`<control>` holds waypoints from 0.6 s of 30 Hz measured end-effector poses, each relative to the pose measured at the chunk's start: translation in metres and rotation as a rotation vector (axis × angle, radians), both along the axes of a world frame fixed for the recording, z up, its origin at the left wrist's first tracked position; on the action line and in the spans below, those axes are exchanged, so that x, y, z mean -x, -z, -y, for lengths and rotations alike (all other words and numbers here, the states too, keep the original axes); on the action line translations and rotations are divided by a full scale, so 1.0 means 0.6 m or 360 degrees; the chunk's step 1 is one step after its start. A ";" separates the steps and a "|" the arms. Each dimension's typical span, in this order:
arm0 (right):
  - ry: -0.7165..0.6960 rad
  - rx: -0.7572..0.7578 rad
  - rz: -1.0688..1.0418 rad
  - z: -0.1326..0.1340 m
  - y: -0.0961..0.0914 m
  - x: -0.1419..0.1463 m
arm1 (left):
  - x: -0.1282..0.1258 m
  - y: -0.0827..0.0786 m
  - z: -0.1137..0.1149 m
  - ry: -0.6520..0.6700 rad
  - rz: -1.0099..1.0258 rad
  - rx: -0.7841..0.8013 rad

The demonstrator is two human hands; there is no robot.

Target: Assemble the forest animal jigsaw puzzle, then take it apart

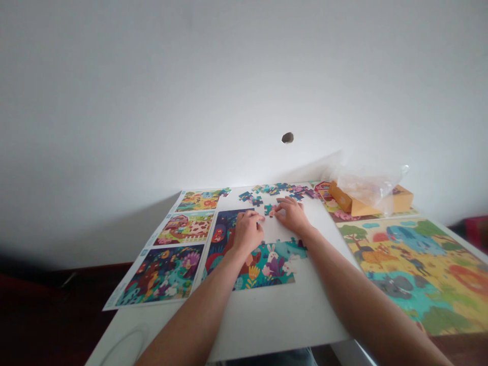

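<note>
A partly assembled jigsaw puzzle (280, 262) with a dark forest scene, a white rabbit and flowers lies on the white table. My left hand (248, 231) rests over its upper part, fingers curled and pressed together. Whatever those fingers may hold is hidden. Just right of them, my right hand (293, 216) pinches the edge of a puzzle piece (269, 210) in teal and pink, apart from the assembled part. Beyond both hands, loose puzzle pieces (280, 189) are spread toward the wall.
On the left lies a reference sheet (190, 243) with three pictures. A finished savanna puzzle (419, 264) covers the right side. Behind it sit a yellow box (362, 206) and a clear plastic bag (371, 185). The white wall (229, 101) borders the table's back.
</note>
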State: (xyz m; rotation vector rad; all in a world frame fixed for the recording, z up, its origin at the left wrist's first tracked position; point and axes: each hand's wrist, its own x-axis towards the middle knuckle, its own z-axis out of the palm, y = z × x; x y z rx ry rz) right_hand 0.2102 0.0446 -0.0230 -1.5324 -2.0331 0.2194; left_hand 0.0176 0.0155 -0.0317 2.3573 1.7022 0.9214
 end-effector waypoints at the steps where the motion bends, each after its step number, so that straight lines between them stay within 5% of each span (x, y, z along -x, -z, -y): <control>1: -0.0012 -0.0005 -0.0010 0.000 0.000 0.000 | 0.000 -0.001 0.001 -0.0006 -0.0007 0.0004; 10: 0.0121 0.0027 0.0013 0.002 -0.001 0.004 | -0.004 -0.008 0.004 -0.0025 -0.0081 0.0058; 18: 0.0438 0.0090 0.0067 0.003 -0.001 -0.002 | 0.005 -0.013 0.003 -0.0494 -0.0069 0.0147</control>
